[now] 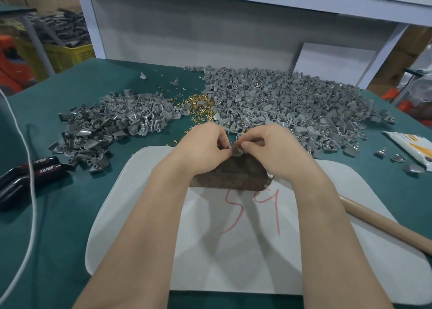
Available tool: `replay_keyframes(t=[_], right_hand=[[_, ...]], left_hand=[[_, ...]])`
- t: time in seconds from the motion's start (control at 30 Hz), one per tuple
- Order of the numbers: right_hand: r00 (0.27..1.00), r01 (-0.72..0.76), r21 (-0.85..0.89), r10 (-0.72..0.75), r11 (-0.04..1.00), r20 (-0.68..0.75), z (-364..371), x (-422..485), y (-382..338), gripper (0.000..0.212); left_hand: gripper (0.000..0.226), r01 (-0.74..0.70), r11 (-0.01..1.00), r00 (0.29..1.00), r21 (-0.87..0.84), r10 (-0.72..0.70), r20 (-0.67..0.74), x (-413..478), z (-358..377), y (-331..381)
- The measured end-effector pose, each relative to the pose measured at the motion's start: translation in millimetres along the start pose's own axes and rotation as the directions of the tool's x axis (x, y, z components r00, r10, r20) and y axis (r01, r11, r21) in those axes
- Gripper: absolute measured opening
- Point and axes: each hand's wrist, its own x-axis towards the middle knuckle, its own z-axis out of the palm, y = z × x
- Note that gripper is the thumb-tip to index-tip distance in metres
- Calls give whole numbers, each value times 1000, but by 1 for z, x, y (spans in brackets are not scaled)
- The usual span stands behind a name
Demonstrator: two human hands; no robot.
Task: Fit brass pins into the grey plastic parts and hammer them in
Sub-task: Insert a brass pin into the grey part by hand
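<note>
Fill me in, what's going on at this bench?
A person is assembling by hand. The left hand and right hand both pinch one small grey plastic part over a dark block that sits on a white board. Whether a pin is already in it is hidden by the fingers. Loose brass pins lie between two heaps of grey parts. A wooden handle, likely the hammer, lies untouched at the right.

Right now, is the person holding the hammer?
No: the left hand and the right hand both pinch a small grey part above the dark block, while the wooden handle lies untouched at the right.
</note>
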Motion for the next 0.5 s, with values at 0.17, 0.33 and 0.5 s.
replay_keyframes(t=[0.17,0.33,0.5], right_hand=[[1000,10,76,-8,997,-28,2,2,1,17],[999,38,41,-37,998,-25,3,0,-2,17],[998,44,-2,-44,999,-35,6,-1,-4,10]], left_hand=[[12,-11,1000,1000,7,11,-6,0,0,1],[11,-19,1000,1000,11,19,-8,0,0,0],[9,-23,1000,1000,15,23,-15,1,0,-1]])
